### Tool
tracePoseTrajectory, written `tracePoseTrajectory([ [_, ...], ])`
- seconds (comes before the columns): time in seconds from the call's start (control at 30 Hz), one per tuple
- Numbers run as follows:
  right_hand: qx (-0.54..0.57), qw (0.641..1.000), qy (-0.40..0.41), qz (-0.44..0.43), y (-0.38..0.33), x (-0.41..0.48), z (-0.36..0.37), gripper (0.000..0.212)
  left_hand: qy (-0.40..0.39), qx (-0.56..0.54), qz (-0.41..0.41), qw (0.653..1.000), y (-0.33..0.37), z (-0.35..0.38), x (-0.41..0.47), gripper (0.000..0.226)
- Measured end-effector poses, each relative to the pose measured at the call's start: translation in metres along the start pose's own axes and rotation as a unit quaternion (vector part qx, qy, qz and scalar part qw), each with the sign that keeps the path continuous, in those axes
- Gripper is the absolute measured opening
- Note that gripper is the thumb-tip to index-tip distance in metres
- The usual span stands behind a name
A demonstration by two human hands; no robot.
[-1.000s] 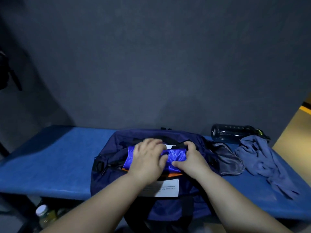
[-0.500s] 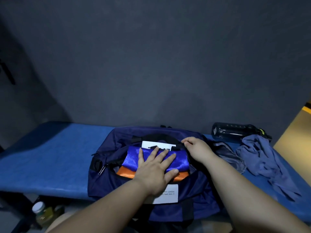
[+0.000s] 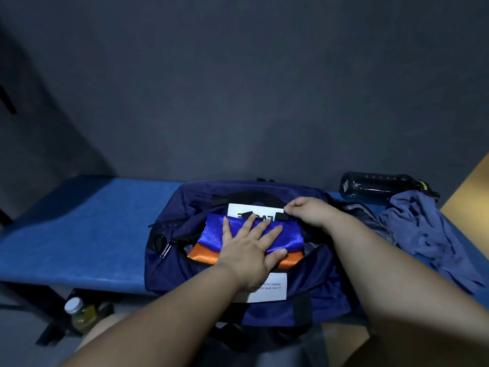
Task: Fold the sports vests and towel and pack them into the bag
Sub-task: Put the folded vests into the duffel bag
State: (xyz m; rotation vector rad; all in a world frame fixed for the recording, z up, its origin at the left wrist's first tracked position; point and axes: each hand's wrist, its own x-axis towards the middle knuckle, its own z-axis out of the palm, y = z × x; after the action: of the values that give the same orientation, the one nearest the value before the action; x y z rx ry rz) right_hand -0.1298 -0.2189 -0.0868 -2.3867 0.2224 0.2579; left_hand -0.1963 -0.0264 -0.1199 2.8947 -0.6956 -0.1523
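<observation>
Only an edge of the orange vest (image 3: pixel 205 255) shows beneath the glossy folded blue vest (image 3: pixel 287 238) inside the open bag (image 3: pixel 185 205) on the bench (image 3: pixel 79 234), left grip (image 3: pixel 248 251) pressed flat on it, right grip (image 3: pixel 308 211) pinching the bag's far rim.

Navy bag (image 3: pixel 312 292), shiny blue vest (image 3: pixel 211 231), orange vest (image 3: pixel 203 254), towel (image 3: pixel 423 229) seemingly grey-blue

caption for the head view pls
Left hand presses the blue vest onto the orange vest in the open bag; right hand grips the bag's rim; towel lies crumpled beside it.
</observation>
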Motion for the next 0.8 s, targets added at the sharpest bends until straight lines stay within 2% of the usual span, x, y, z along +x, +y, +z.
tracePoseTrajectory([
  [0.23,-0.003,1.000,-0.023,0.007,-0.002,0.002,-0.001,0.020,0.002,0.009,-0.001,1.000,0.001,0.001,-0.001,0.063],
  [0.43,-0.118,0.992,-0.041,0.015,-0.007,-0.002,-0.011,0.030,0.003,0.011,0.002,1.000,0.001,0.001,-0.001,0.063],
  [0.53,-0.140,0.989,-0.040,0.009,-0.008,-0.002,-0.011,0.030,0.004,0.012,0.002,1.000,0.001,0.001,0.000,0.063],
  [0.7,-0.084,0.996,0.027,-0.002,-0.011,0.002,-0.007,0.017,0.002,0.016,0.004,1.000,0.001,0.001,-0.001,0.063],
  [0.8,-0.075,0.995,0.070,0.009,-0.027,0.006,-0.010,0.024,-0.004,0.019,0.001,1.000,0.001,0.001,0.000,0.063],
])
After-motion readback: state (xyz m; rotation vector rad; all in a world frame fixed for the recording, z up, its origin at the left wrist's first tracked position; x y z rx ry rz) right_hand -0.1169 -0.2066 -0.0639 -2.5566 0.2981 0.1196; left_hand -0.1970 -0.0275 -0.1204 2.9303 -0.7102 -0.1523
